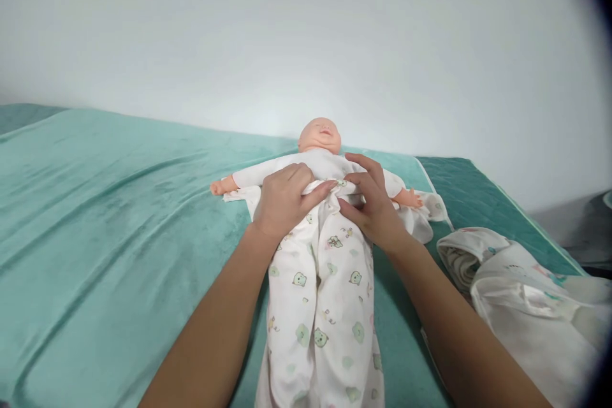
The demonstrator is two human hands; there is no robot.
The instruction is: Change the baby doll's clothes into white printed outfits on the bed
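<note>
Pale green plush sheet (119, 236) spreads out to the left of the left hand (287, 194) and runs on under both arms. Between the hands a doll (319, 138) lies on its back, its bald head beyond the fingers, its white shirt (324, 166) just past them and its arms stretched out to either side. White trousers (342, 293) with green animal prints cover its lower body and come back from the hands toward the person, between the two forearms. The left hand is curled on the waistband (342, 183), holding it with the thumb laid over the cloth. On the other side of the waistband, the right hand (375, 201) is narrow, thumb and middle finger close about the fabric and the index finger resting apart on the shirt; whether it grips firmly I cannot tell. Just outside the right hand, printed cloth (434, 205) lies beneath the doll's arm. Farther right and nearer the person, beside the right forearm, sits a printed white bundle (526, 312), partly rolled. Well beyond both hands stands a white wall (287, 44)
</note>
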